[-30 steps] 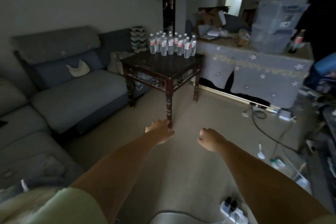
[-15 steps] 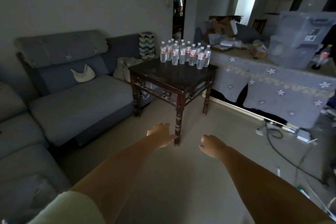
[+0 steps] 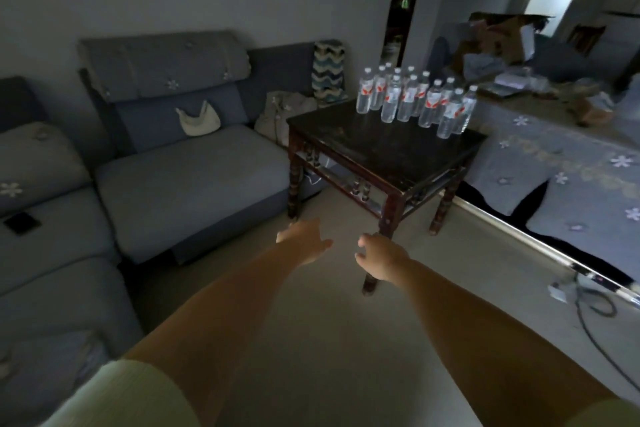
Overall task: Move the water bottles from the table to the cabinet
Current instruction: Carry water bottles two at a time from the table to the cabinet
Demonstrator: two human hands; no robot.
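Fingers [image 3: 323, 242] empty; thirteen water bottles [image 3: 408, 99] on table [image 3: 388, 152].

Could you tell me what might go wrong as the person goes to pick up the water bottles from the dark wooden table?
1. The water bottles stand packed together at the far side of the table; gripping one could topple its neighbours.
2. Both the left hand and right hand are empty and short of the table, so reaching across may mean leaning over it.
3. A cable trails on the floor at right, a possible trip hazard.
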